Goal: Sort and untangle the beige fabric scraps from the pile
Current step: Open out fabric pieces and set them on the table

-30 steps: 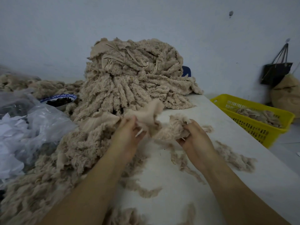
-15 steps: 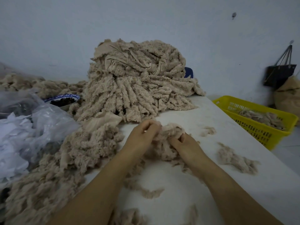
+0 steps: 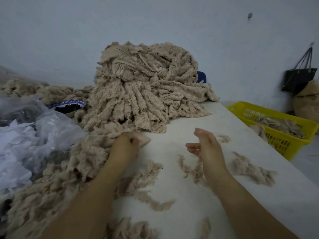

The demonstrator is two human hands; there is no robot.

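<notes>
Many fuzzy beige scraps (image 3: pixel 138 94), left hand (image 3: pixel 125 145) seemingly pinching one

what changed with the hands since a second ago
The right hand let go and now hovers open over the table. The left hand moved left to the edge of the pile, gripping a scrap. Heap and basket stayed.

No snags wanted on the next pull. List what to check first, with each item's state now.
1. Left grip holds a scrap at the edge of the pile: ok.
2. Right grip open and free: ok.
3. Scrap untangled from the pile: cannot tell, its far end is hidden.
4. Yellow basket has room: ok.
5. Bare table between the grips: ok.
</notes>
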